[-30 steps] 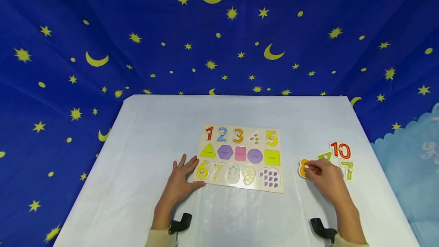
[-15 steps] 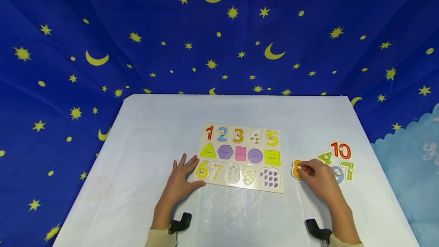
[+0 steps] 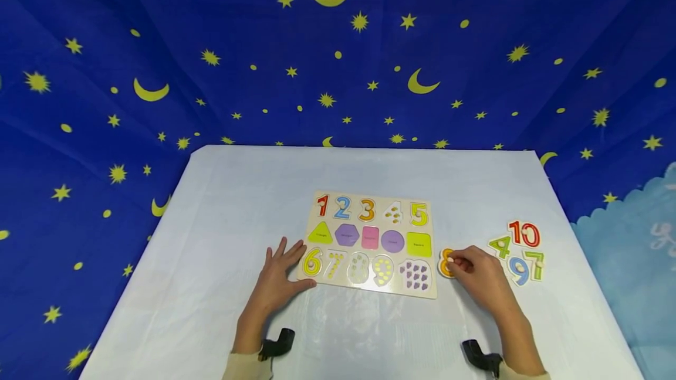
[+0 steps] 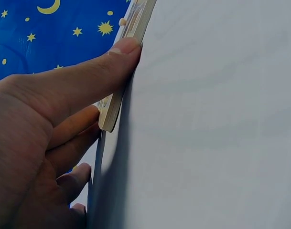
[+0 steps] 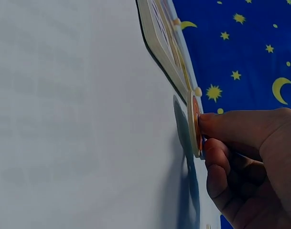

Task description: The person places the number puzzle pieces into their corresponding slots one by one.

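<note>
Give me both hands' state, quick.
Left hand: open, fingers against the wooden number puzzle board.
Right hand: pinching the orange wooden number 8 piece.

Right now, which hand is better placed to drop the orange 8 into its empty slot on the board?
The right hand: it already pinches the orange 8 just beside the puzzle board. The left hand lies against the board's left edge.

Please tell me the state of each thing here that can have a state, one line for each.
Wooden puzzle board: flat on the table; slots 4, 7, 8, 9 and 10 unfilled.
Orange number 8 piece: out of the board, pinched by the right hand.
Left hand: fingers straight, steadying the board's left edge.
Loose pieces 10, 4, 9, 7: lying on the table, untouched.
</note>
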`<state>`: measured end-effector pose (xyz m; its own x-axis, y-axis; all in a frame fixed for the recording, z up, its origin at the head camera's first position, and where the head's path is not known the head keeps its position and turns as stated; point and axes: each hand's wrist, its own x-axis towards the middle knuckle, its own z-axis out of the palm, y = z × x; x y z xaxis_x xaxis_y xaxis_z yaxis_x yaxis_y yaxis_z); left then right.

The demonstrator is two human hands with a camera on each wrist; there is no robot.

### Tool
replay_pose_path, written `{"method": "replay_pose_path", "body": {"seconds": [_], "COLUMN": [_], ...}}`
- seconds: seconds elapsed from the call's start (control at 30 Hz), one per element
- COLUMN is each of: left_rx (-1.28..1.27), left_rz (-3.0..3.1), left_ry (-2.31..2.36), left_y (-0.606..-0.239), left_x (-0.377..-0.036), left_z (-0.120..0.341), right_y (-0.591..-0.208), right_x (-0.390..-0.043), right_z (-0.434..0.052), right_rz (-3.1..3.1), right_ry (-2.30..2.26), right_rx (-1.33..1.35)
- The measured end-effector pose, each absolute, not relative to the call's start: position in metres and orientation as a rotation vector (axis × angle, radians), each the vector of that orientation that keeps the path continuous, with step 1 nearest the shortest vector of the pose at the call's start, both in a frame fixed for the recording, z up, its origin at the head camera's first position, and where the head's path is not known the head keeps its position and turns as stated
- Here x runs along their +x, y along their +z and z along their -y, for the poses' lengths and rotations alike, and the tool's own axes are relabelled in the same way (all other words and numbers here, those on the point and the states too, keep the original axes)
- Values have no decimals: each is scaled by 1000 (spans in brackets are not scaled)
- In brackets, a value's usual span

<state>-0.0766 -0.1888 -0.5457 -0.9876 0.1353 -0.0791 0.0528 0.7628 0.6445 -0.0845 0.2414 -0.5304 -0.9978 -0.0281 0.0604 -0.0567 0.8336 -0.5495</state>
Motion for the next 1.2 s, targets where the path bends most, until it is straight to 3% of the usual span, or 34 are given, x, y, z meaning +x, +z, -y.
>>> {"method": "replay_pose_path", "body": {"seconds": [1.2], "left_rx": [188], "left_rz": [-2844], "left_ry": [1037], "left_y": [-546], "left_x": [-77], "left_z": [190], "right_y": [-527], "right_x": [-88], "right_z": [-211], "right_rz": [2932], "right_ry": [959], "right_rx": [213]}}
